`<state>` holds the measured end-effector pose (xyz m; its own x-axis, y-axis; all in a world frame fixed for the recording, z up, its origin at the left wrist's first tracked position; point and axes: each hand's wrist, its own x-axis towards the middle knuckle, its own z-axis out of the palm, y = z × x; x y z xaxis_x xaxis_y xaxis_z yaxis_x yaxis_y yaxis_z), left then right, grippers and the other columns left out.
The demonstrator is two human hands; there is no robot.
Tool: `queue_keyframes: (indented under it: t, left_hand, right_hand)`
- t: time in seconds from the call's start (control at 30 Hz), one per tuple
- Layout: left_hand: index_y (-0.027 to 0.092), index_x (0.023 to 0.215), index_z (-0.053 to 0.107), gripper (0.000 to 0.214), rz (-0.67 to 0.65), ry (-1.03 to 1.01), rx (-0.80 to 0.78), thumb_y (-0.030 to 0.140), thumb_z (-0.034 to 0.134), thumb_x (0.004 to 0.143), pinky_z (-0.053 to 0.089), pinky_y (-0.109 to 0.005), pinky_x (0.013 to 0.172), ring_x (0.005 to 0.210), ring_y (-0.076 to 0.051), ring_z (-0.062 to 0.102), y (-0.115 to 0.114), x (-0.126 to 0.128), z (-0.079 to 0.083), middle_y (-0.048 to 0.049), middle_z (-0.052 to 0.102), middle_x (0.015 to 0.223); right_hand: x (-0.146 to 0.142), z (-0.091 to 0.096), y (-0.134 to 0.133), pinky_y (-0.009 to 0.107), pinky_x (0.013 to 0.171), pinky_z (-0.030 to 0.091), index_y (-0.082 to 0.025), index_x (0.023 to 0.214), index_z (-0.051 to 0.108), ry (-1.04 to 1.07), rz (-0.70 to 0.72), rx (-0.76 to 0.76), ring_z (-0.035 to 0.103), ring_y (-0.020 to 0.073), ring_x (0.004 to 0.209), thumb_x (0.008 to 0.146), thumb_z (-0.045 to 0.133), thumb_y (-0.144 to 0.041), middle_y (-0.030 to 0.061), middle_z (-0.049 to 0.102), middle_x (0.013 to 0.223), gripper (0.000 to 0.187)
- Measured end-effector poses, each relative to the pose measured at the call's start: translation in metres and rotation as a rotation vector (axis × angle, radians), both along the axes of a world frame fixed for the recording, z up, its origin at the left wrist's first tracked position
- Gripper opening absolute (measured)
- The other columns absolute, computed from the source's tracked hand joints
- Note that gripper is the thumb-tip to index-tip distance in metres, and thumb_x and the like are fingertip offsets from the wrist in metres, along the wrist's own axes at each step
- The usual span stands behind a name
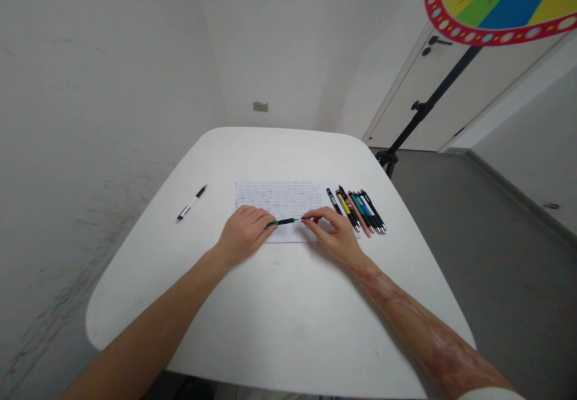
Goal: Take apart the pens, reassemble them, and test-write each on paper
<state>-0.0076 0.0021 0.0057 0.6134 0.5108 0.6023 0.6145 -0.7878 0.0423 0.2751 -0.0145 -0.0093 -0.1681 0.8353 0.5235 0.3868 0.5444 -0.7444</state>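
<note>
My left hand (pixel 244 231) is closed around a green and black pen (pixel 285 222), held level above the paper, its narrow end pointing right. Thumb and forefinger of my right hand (pixel 336 234) pinch a small dark, shiny pen part (pixel 303 219), just off the end of the pen. A narrow gap seems to lie between the two. Below both hands is a sheet of paper (pixel 282 192) covered in handwritten lines; the hands hide some of it.
Several pens (pixel 360 210) lie side by side right of my right hand, partly on the paper. A white and black pen (pixel 192 204) lies alone at the left of the white table (pixel 270 304). A stand (pixel 412 123) carries a colourful wheel (pixel 500 3) beyond the table's right edge.
</note>
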Motion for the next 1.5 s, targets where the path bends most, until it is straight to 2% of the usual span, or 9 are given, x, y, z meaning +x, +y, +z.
queue_keyframes:
  t: [0.57,0.73,1.23,1.5]
  left_hand:
    - [0.018,0.108,0.072,0.019,-0.027,0.015,0.016,0.031,0.059,0.114,0.049,-0.039,0.086,0.090,-0.021,0.070,-0.0019,0.0031,0.0025,-0.0054,0.080,0.099]
    - [0.018,0.107,0.072,0.021,-0.030,0.017,0.036,0.031,0.057,0.115,0.049,-0.038,0.084,0.089,-0.021,0.069,-0.0024,0.0035,0.0031,-0.0053,0.080,0.098]
    - [0.018,0.107,0.072,0.023,-0.029,0.050,0.059,0.030,0.055,0.116,0.047,-0.038,0.085,0.087,-0.020,0.068,-0.0031,0.0046,0.0037,-0.0048,0.079,0.098]
    - [0.019,0.108,0.073,0.023,-0.036,0.064,0.028,0.030,0.054,0.115,0.048,-0.038,0.086,0.090,-0.020,0.069,-0.0029,0.0042,0.0034,-0.0057,0.079,0.098]
  right_hand:
    - [-0.0022,0.0072,-0.0023,0.041,0.084,0.059,-0.028,0.107,0.080,-0.033,0.068,0.052,0.073,0.0215,0.083,0.101,0.078,-0.027,0.0031,0.082,0.096,0.007]
    - [-0.0025,0.0062,-0.0029,0.042,0.085,0.058,-0.028,0.107,0.080,-0.050,0.032,0.070,0.072,0.0225,0.084,0.102,0.076,-0.027,0.0036,0.082,0.097,0.007]
    - [-0.0014,0.0010,0.0006,0.041,0.083,0.052,-0.026,0.109,0.077,-0.182,0.060,0.136,0.070,0.0220,0.082,0.106,0.073,-0.030,0.0034,0.079,0.093,0.006]
    - [-0.0035,0.0031,-0.0002,0.040,0.080,0.050,-0.023,0.100,0.070,-0.312,0.027,0.107,0.066,0.0235,0.083,0.112,0.061,-0.033,0.0057,0.075,0.088,0.018]
